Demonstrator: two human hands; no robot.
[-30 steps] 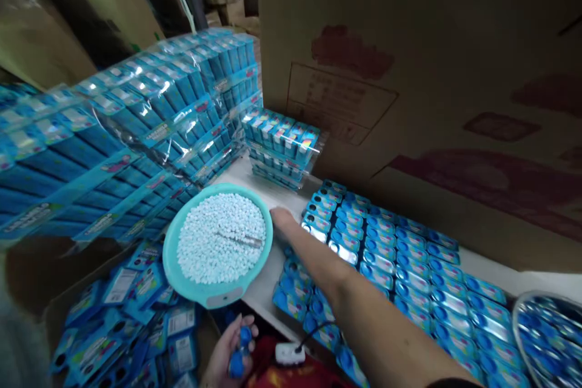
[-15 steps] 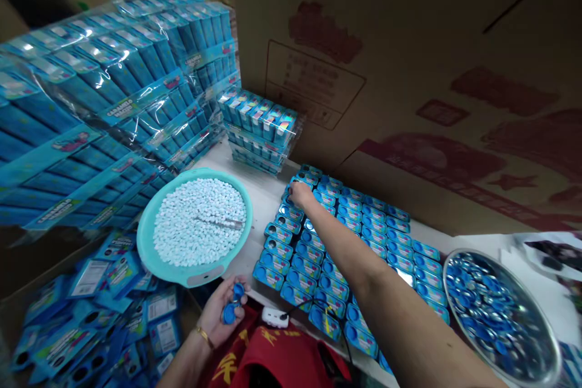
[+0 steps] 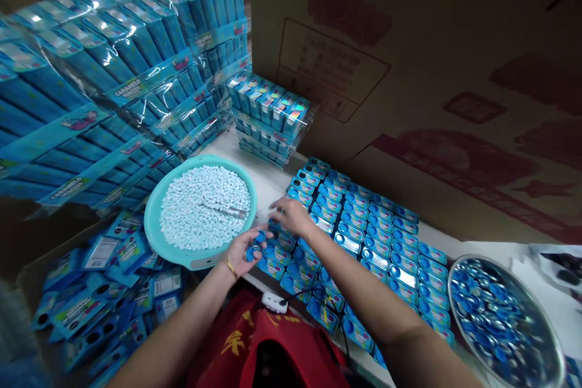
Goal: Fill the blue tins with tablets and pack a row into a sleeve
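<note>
My left hand point(image 3: 243, 251) is closed around several small blue round caps point(image 3: 255, 245), just right of the tub's lower rim. Over the left rows of blue boxes point(image 3: 348, 244) hovers my right hand point(image 3: 293, 216), its fingers bent and pointing left towards the left hand. Motion blurs those fingertips, and I cannot make out whether anything is between them. The small boxes lie flat in tight rows; many carry a blue disc at one end, while several at the left show a dark round hole. Beside the left hand stands a turquoise tub point(image 3: 154, 236) of small pale pellets point(image 3: 200, 209).
A steel bowl point(image 3: 557, 339) of blue caps stands at the right. Wrapped stacks of blue boxes point(image 3: 136, 88) rise at the left, with a smaller stack point(image 3: 268, 109) behind. A large carton point(image 3: 409, 73) borders the back. Loose boxes point(image 3: 100, 303) fill a carton below left.
My right hand has come back from the far left rows towards my left hand. My left hand has moved up and right, still holding caps. The camera view has shifted slightly.
</note>
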